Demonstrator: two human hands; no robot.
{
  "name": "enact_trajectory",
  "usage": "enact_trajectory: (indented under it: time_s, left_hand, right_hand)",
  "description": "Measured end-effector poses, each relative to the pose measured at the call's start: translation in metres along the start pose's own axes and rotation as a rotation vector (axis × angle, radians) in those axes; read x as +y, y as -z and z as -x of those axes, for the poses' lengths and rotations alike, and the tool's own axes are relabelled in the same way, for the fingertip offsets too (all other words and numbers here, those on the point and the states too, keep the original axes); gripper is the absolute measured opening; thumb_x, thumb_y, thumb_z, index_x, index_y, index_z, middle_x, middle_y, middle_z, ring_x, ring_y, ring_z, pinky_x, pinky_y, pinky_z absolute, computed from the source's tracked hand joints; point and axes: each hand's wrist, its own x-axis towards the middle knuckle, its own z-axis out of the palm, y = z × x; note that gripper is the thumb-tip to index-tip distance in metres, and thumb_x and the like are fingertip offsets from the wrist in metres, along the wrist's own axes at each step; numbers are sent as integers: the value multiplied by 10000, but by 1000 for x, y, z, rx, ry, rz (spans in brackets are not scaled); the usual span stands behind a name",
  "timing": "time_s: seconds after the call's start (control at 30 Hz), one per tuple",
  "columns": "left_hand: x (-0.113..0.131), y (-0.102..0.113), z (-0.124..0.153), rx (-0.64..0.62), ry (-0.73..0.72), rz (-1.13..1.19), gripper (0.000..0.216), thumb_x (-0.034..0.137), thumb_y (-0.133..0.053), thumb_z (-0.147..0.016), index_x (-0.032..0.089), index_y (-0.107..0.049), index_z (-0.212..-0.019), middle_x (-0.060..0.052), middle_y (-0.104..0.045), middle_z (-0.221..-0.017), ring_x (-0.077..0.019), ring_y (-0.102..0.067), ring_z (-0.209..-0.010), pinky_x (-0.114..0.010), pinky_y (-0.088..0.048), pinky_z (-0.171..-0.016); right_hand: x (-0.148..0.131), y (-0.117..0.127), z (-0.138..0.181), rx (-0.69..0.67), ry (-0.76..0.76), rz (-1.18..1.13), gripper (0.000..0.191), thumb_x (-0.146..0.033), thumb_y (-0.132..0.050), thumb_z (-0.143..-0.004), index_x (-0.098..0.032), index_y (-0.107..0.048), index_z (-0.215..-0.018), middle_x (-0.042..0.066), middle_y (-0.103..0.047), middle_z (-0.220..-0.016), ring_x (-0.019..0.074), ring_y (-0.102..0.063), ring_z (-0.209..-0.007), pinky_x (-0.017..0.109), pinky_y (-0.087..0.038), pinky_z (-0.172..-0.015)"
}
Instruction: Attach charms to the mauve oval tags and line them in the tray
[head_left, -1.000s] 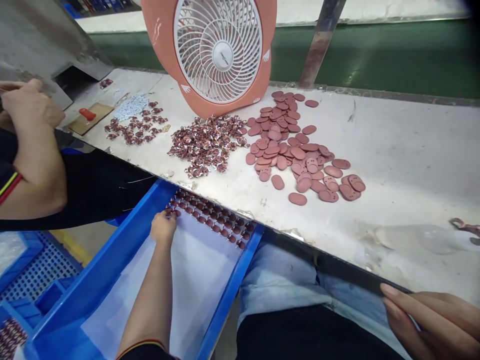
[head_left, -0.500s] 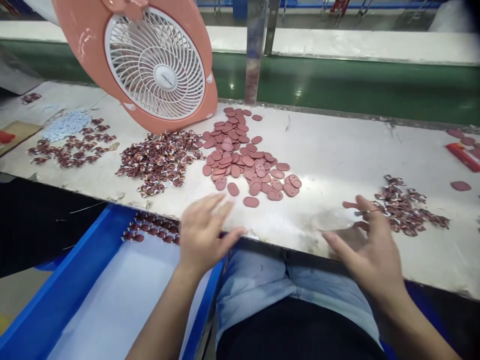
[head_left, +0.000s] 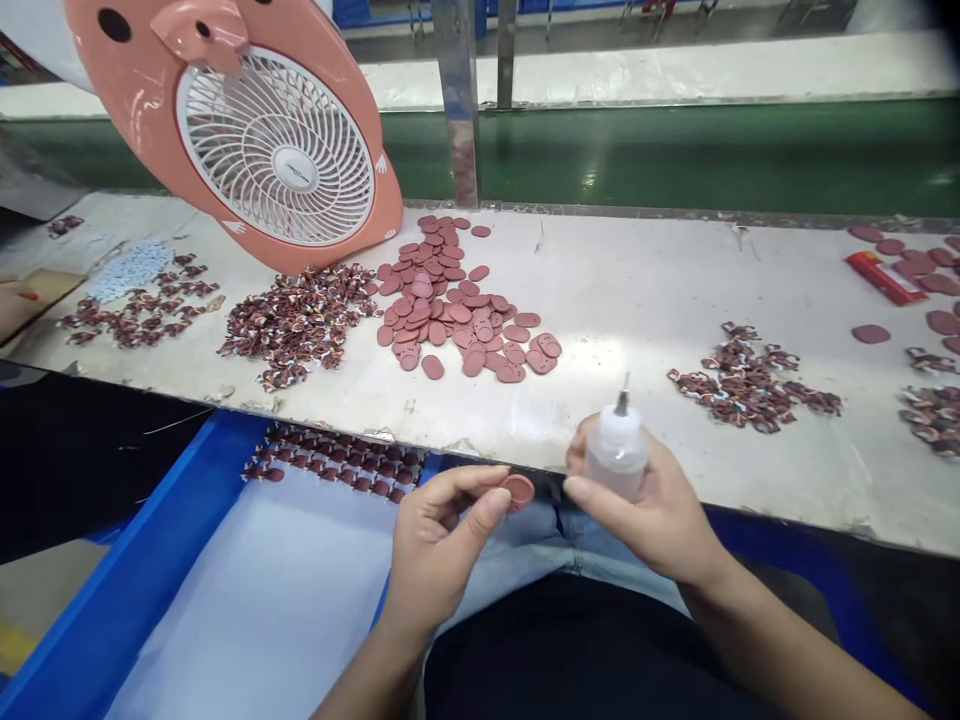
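Observation:
My left hand (head_left: 442, 535) pinches a pink oval disc (head_left: 518, 491) between thumb and fingers, just below the table's front edge. Beside it, my right hand (head_left: 645, 500) is wrapped round a small translucent squeeze bottle (head_left: 616, 452) with a thin metal nozzle pointing up. A heap of the same pink oval discs (head_left: 457, 305) lies on the white worktable (head_left: 637, 290), past my hands. Piles of small dark red and white pieces (head_left: 296, 320) lie left of the discs, and another pile (head_left: 750, 385) lies to the right.
A pink desk fan (head_left: 255, 130) stands at the back left. A blue tray (head_left: 187, 560) lined in white holds rows of dark red pieces (head_left: 337, 465) beside my left knee. Another person's hand (head_left: 15, 300) shows at far left. More discs and a red tool (head_left: 881, 275) lie far right.
Both hands were open over the table edge half a second ago; now the left has picked up a disc and the right has lifted the bottle. The view shifted right.

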Motion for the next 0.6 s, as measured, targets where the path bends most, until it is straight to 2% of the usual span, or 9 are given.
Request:
enact_trajectory:
  time_s: [0.07, 0.2, 0.27, 0.33, 0.4, 0.43, 0.5, 0.6]
  left_hand:
    - [11, -13, 9, -34, 160, 134, 151, 313, -803, -822, 213, -775, -931, -33, -807, -815, -179, -759, -751, -262, -590, -723]
    - [13, -17, 10, -89, 288, 320, 219, 353, -850, -773, 197, -745, -883, -17, -789, -759, -132, -739, -718, -210, -569, -716]
    - [4, -16, 6, -215, 405, 435, 331, 441, -869, -730, 170, -718, -846, -28, -770, -717, -124, -724, -674, -194, -560, -661]
    - [-8, -16, 3, -405, 551, 555, 430, 491, -897, -666, 151, -685, -821, -44, -762, -715, -126, -717, -631, -175, -545, -576]
    - [-22, -18, 1, -556, 657, 681, 461, 460, -929, -624, 142, -654, -812, -61, -762, -740, -129, -714, -602, -151, -512, -492]
    - [-28, -20, 1, -594, 679, 737, 463, 438, -940, -612, 140, -641, -802, -67, -759, -746, -130, -710, -589, -141, -489, -454]
    - [-36, -23, 3, -609, 679, 823, 483, 443, -950, -587, 138, -626, -774, -65, -739, -724, -127, -691, -566, -128, -442, -398]
    - [-39, -26, 8, -528, 648, 914, 516, 504, -931, -591, 149, -666, -856, -29, -704, -739, -92, -656, -591, -94, -381, -376]
  right_hand:
    - [-7, -7, 0, -122, -81, -118, 301, -415, -732, -851, -225, -514, -935, -23, -620, -738, 152, -646, -616, 276, -552, -570]
    - [-11, -6, 0, -254, -210, -277, 320, -384, -751, -836, -221, -492, -931, -26, -630, -729, 175, -696, -640, 316, -591, -619]
    - [-11, -2, 0, -297, -246, -304, 306, -322, -768, -819, -217, -505, -934, -24, -633, -738, 156, -681, -623, 283, -567, -595]
    - [-13, 3, 0, -372, -268, -321, 278, -285, -772, -812, -209, -523, -911, -17, -639, -724, 141, -660, -591, 247, -530, -549]
    - [-15, 5, 1, -481, -307, -350, 255, -301, -750, -843, -209, -515, -883, -14, -635, -699, 138, -649, -573, 234, -502, -520]
    - [-15, 7, 2, -517, -325, -357, 266, -326, -745, -855, -214, -507, -894, -16, -629, -696, 139, -644, -570, 235, -496, -517]
    - [-14, 10, 6, -463, -319, -314, 358, -418, -757, -853, -232, -493, -1009, -26, -613, -720, 137, -624, -585, 239, -488, -530]
    - [-9, 20, 15, -242, -277, -84, 508, -591, -577, -946, -272, -379, -1289, -16, -608, -791, 149, -601, -651, 248, -485, -564]
